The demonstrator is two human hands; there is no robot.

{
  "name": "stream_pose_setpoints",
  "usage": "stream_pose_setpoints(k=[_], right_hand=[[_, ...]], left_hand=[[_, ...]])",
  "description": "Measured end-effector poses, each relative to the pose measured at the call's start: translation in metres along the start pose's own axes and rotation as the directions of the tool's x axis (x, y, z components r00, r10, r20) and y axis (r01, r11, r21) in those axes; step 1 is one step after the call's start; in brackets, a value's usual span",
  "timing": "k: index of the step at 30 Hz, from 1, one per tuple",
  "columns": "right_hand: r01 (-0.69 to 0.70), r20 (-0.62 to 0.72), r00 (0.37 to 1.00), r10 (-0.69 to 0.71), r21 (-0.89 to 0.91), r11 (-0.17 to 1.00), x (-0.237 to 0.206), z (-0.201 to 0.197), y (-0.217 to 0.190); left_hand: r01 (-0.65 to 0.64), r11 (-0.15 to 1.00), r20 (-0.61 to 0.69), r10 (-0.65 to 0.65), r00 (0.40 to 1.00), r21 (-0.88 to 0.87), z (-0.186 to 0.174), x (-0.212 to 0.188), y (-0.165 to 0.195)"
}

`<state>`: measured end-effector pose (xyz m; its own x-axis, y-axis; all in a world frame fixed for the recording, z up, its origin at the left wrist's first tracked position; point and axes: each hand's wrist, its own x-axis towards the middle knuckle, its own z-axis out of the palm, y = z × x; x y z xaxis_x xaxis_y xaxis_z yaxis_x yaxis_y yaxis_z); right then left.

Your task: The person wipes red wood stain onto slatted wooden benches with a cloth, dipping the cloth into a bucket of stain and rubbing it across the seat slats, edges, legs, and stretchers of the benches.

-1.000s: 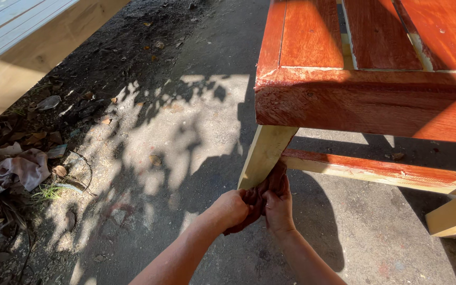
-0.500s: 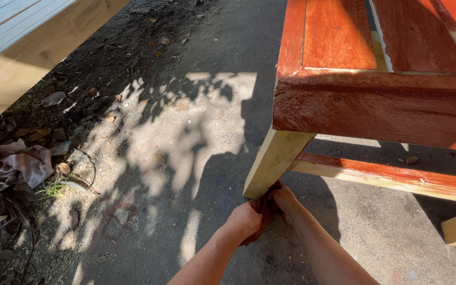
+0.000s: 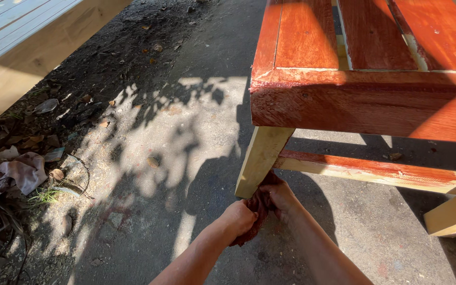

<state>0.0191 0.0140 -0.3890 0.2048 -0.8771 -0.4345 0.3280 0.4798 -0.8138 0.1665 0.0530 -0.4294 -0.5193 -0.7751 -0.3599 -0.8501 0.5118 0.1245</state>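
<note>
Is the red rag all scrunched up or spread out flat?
Scrunched up. The dark red rag is bunched between the left hand and right hand, at the foot of the bare wooden leg.

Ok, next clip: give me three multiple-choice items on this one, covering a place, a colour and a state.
1. Where is the rag?
A. On the table top
B. At the foot of the pale leg
C. On the leaf litter

2. What colour is the table top?
A. Red-brown
B. Blue
C. White

3. What state is the front leg in?
A. Stained like the top
B. Bare pale wood
C. Broken in two

Answers:
1. B, since the left hand and right hand hold the rag at the base of the leg.
2. A, since the slats gleam red-brown in the sun.
3. B, since the leg is yellowish and unstained beneath the red-brown apron.
</note>
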Motion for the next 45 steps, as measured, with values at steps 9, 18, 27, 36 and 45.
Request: stream_pose_setpoints(k=[9,18,27,36,45], right_hand=[[0.095,-0.029,0.995,-0.091,0.267,0.959,-0.02,-0.022,-0.043],[0.246,-0.396,0.917,-0.035,0.495,0.834,-0.081,-0.17,-0.101],[0.503,-0.702,0.71,-0.062,0.443,0.742,-0.031,-0.074,-0.129],[0.111,-0.336,0.918,0.208,0.724,0.681,-0.041,-0.001,-0.127],[0.444,-0.61,0.792,0.023,0.602,0.664,-0.104,-0.164,-0.174]], left_hand=[[0.135,0.871,-0.114,-0.213,0.97,-0.473,-0.052,0.009,0.049],[0.055,0.572,-0.017,-0.119,0.993,-0.819,-0.135,0.033,0.185],[0.161,0.535,-0.052,-0.361,0.931,-0.83,-0.14,0.024,0.123],[0.058,0.523,-0.241,-0.484,0.841,-0.85,-0.109,0.0,0.076],[-0.025,0.637,-0.172,-0.17,0.97,-0.771,-0.149,0.068,0.214]])
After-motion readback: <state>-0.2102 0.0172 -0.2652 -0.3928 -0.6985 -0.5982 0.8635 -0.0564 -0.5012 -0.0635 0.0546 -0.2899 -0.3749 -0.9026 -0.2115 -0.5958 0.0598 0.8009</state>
